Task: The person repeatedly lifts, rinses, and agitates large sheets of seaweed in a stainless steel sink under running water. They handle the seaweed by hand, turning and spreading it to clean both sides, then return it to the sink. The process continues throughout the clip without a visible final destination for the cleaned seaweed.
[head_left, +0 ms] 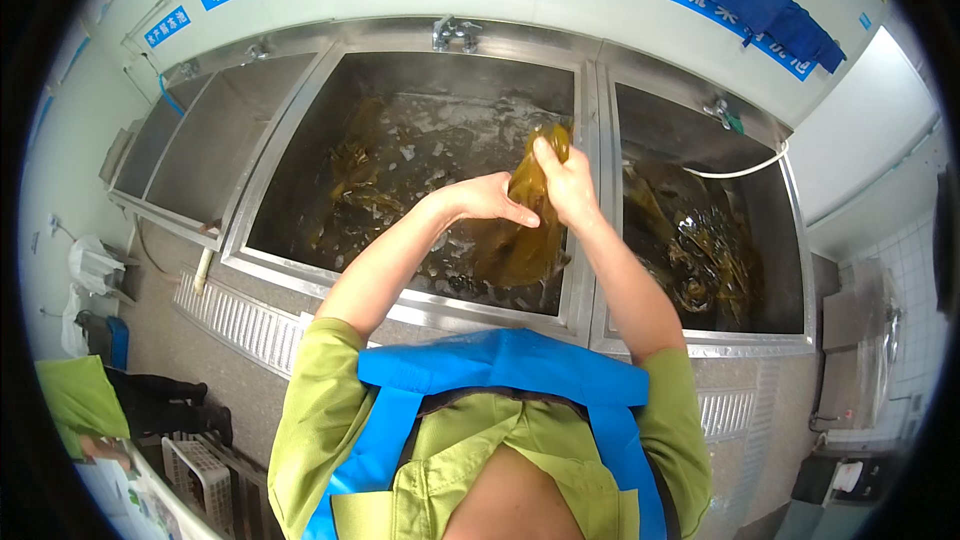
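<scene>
Over the right side of the large middle sink (410,310) I hold up a broad, wet, olive-brown kelp sheet (525,248). My right hand (568,185) grips its right side near the top, with the thumb lying on the front. My left hand (488,199) is closed on its left side, thumb in front and fingers partly hidden behind the sheet. The lower end hangs down to the dark, foamy water. More kelp (350,175) floats along the left part of this sink.
To the right, another sink (720,341) holds a heap of kelp (712,250) and a white hose (740,174). A steel sink (215,145) stands at left. Faucets (455,35) line the wall. A person in green (85,400) is at the lower left beside a white crate (200,475).
</scene>
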A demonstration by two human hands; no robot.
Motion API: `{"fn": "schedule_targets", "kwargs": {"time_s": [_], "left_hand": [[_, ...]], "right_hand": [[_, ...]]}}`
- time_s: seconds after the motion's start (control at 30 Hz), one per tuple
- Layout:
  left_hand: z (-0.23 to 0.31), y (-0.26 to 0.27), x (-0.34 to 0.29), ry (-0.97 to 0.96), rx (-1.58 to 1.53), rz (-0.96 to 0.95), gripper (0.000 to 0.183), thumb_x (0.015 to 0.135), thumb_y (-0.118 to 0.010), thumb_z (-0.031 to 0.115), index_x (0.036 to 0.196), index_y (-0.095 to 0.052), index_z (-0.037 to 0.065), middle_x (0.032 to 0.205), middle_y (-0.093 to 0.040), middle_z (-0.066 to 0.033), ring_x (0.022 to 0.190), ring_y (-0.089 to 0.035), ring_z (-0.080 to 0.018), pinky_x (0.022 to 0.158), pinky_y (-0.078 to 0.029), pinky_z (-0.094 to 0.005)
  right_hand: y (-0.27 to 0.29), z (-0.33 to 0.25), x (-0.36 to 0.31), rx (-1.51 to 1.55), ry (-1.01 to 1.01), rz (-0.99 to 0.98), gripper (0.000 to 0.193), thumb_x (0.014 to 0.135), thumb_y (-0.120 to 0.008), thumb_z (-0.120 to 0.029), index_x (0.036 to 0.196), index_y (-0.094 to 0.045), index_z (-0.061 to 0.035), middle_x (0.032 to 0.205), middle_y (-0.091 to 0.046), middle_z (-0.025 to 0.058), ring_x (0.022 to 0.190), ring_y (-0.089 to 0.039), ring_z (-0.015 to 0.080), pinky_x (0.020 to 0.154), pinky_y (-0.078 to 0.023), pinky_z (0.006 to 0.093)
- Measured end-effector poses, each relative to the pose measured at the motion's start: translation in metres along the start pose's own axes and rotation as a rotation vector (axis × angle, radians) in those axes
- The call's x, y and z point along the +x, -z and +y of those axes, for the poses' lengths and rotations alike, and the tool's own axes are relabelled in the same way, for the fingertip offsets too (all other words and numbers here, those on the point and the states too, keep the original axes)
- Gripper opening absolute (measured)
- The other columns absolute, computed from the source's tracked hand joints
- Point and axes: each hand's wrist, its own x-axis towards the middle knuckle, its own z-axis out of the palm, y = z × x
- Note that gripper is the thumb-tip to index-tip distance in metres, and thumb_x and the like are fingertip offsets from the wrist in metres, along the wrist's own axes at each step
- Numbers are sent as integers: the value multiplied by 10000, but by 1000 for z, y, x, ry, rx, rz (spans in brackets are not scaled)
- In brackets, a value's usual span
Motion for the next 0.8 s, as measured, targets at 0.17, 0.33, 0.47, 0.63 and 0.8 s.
{"fn": "schedule_targets", "kwargs": {"time_s": [0.17,0.33,0.47,0.63,0.8], "left_hand": [[-19,13,-4,155,81,101,389,786,-658,91,1143,-539,-6,1084,-601,-67,1010,-526,-132,918,-388,-277],[-39,27,-19,-122,-462,177,459,823,-604,120,1249,-465,19,1192,-549,-96,1072,-515,-165,943,-379,-293],[-33,28,-18,-253,-758,325,365,864,-547,127,1208,-482,25,1133,-570,-78,990,-562,-171,885,-445,-318],[-7,22,-7,-194,-735,410,391,852,-582,264,1154,-507,27,1100,-581,-90,939,-587,-171,812,-501,-339],[-16,-2,6,-174,17,6,627,744,-697,169,1266,-403,-17,1223,-507,-134,1121,-462,-218,972,-357,-323]], "right_hand": [[11,-49,18,-184,35,46,240,897,-546,-244,871,-592,-10,752,-560,-5,650,-470,76,592,-402,237],[44,-82,31,175,-69,191,268,905,-526,-248,988,-565,4,892,-608,65,782,-576,155,713,-473,285],[65,-79,36,183,-110,202,299,908,-521,-254,1043,-533,13,961,-590,79,841,-564,174,762,-461,318],[62,-65,41,223,-112,301,284,906,-524,-258,1015,-552,3,941,-606,80,826,-579,175,739,-476,314],[48,-62,40,209,-44,342,252,909,-526,-217,1001,-569,14,930,-593,56,817,-541,141,757,-447,294]]}}
